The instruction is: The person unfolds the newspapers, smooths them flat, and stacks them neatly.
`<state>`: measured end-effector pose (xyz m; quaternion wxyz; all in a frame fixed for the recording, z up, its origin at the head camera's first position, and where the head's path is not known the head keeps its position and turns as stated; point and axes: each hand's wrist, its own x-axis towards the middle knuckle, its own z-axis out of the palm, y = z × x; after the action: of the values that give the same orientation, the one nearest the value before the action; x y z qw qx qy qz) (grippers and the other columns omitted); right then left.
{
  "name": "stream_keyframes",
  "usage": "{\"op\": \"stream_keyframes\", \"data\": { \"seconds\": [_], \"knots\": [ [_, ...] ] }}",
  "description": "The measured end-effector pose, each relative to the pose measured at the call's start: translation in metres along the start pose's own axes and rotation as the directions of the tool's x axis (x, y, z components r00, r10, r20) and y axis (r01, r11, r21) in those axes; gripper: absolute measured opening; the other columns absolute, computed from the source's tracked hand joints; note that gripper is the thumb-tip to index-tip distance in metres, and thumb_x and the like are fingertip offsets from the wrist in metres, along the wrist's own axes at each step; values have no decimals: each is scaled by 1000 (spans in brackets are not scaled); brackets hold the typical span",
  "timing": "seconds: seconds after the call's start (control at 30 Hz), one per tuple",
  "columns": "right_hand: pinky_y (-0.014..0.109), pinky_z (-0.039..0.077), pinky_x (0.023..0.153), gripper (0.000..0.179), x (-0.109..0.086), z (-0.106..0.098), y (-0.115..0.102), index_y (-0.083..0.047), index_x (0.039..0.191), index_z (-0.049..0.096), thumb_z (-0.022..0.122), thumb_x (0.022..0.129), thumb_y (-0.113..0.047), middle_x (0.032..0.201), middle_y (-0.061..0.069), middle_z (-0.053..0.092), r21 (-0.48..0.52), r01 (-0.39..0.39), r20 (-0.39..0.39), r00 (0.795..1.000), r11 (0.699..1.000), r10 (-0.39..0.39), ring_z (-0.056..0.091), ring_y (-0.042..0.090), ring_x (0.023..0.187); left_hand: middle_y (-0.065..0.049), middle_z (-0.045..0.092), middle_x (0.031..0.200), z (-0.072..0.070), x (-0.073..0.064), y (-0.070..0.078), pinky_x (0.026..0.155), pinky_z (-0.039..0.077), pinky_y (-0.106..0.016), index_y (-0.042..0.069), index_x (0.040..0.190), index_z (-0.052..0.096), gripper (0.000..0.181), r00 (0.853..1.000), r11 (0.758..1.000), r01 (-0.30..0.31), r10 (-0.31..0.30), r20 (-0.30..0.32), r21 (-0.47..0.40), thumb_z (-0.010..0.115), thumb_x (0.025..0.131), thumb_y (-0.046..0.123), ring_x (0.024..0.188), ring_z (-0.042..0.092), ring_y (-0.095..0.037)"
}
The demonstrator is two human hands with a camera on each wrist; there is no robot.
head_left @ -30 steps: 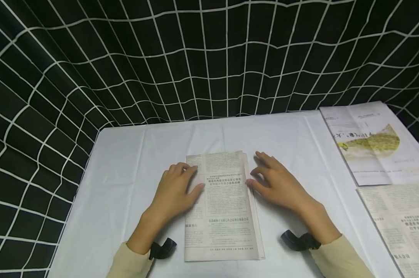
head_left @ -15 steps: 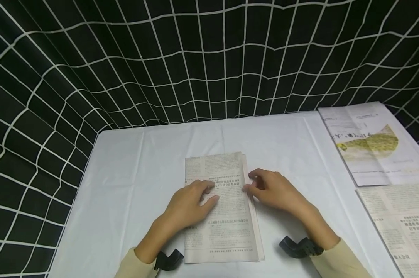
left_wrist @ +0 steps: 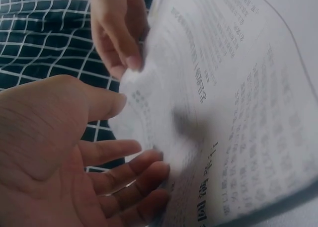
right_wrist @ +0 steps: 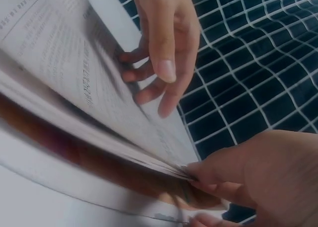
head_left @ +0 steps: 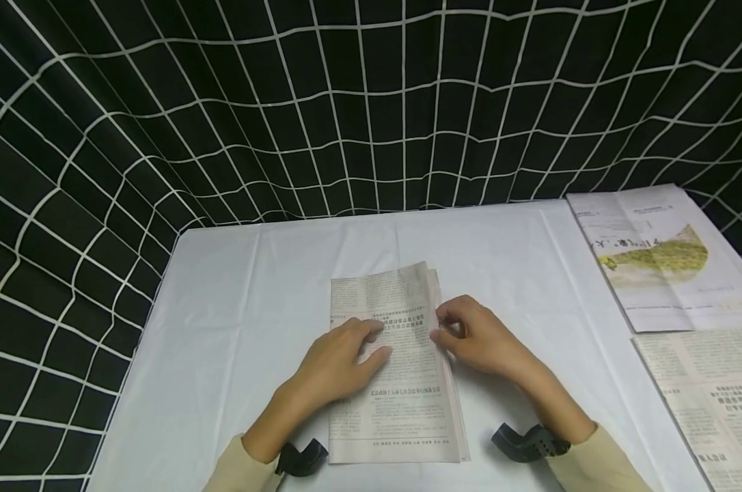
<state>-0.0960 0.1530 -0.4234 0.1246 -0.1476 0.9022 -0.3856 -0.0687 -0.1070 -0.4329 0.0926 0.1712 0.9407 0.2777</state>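
Note:
A folded newspaper (head_left: 402, 417), printed in small dark columns, lies upright before me in the middle of the head view. My left hand (head_left: 340, 362) rests over its left half, fingers loosely bent and thumb apart. With thumb and fingers, my right hand (head_left: 478, 338) pinches the right edge, where several layers show. The top right corner of the upper layers is raised a little. Seen from the right wrist, the stacked page edges (right_wrist: 114, 147) fan apart, and the right thumb (right_wrist: 218, 167) presses on the upper ones. Some right fingertips are hidden under the paper.
A white cloth (head_left: 223, 294) covers the table. To the right lie a folded sheet with a yellow-green picture (head_left: 666, 253) and another newspaper (head_left: 709, 389). Black fabric with a white grid (head_left: 346, 102) hangs behind and at the sides. Black wrist mounts (head_left: 527, 444) sit on both wrists.
My left hand has moved right and nearer onto the newspaper. My right hand has curled in at the right edge and now pinches it; the top right corner has lifted slightly.

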Motion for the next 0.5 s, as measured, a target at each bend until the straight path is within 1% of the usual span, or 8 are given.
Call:
{"op": "stream_keyframes", "data": {
  "seconds": [0.03, 0.1, 0.17, 0.2, 0.27, 0.4, 0.43, 0.5],
  "knots": [
    [37, 50, 81, 21, 0, 1, 0, -5, 115, 72, 72, 98, -16, 134, 24, 63, 0, 2, -12, 1000, 1000, -2, 60, 26, 97, -2, 72, 112, 0, 0, 0, 82, 54, -32, 9, 143, 65, 50, 1000, 1000, 2, -2, 0, -5, 64, 103, 40, 91, 63, -13],
    [43, 55, 84, 19, -1, 2, 0, -6, 114, 72, 72, 98, -15, 145, 28, 56, 17, 11, -28, 1000, 1000, -11, 62, 31, 102, -1, 72, 111, 0, 0, 1, 82, 54, -33, 11, 142, 65, 49, 1000, 1000, 10, -10, -3, -16, 64, 103, 40, 92, 64, -13],
    [49, 59, 91, 17, -1, 2, 0, -6, 113, 72, 72, 98, -14, 147, 29, 55, 52, 23, -30, 999, 998, -22, 67, 36, 112, 0, 72, 111, 0, 0, 1, 82, 53, -32, 11, 141, 66, 48, 1000, 1000, 15, -15, -6, -26, 64, 103, 40, 92, 64, -13],
    [49, 59, 93, 16, 0, 2, 0, -6, 112, 73, 72, 98, -13, 144, 27, 59, 65, 28, -32, 999, 998, -26, 68, 35, 113, 0, 72, 110, 0, 0, 2, 82, 53, -32, 12, 141, 66, 47, 1000, 999, 17, -17, -7, -32, 63, 104, 41, 92, 64, -13],
    [45, 61, 91, 17, 1, 1, 0, -5, 113, 72, 71, 98, -12, 132, 23, 67, 114, 28, -14, 1000, 993, -26, 72, 32, 109, 1, 71, 108, 1, 0, 2, 81, 52, -31, 12, 140, 67, 47, 1000, 999, 19, -20, -8, -45, 63, 104, 41, 92, 63, -13],
    [30, 60, 74, 24, 3, 1, -3, 0, 121, 70, 69, 101, -13, 114, 18, 75, 211, 11, 35, 999, 977, -19, 75, 19, 91, 1, 73, 111, 2, 0, 2, 83, 53, -30, 13, 140, 67, 46, 1000, 996, 15, -17, -12, -87, 62, 105, 42, 96, 65, -13],
    [28, 60, 70, 25, 3, 2, -4, 1, 122, 69, 68, 102, -13, 114, 20, 75, 242, 9, 46, 999, 970, -20, 76, 19, 89, 1, 74, 113, 2, 1, 3, 84, 53, -31, 14, 141, 66, 47, 1000, 995, 15, -16, -13, -103, 62, 105, 43, 97, 66, -13],
    [27, 62, 69, 27, 3, 3, -6, 2, 125, 69, 67, 103, -13, 119, 22, 73, 292, 13, 57, 998, 956, -30, 78, 20, 90, 0, 75, 118, 3, 1, 3, 87, 55, -33, 14, 142, 66, 48, 1000, 990, 12, -15, -16, -143, 62, 105, 44, 101, 69, -13]
  ]
}}
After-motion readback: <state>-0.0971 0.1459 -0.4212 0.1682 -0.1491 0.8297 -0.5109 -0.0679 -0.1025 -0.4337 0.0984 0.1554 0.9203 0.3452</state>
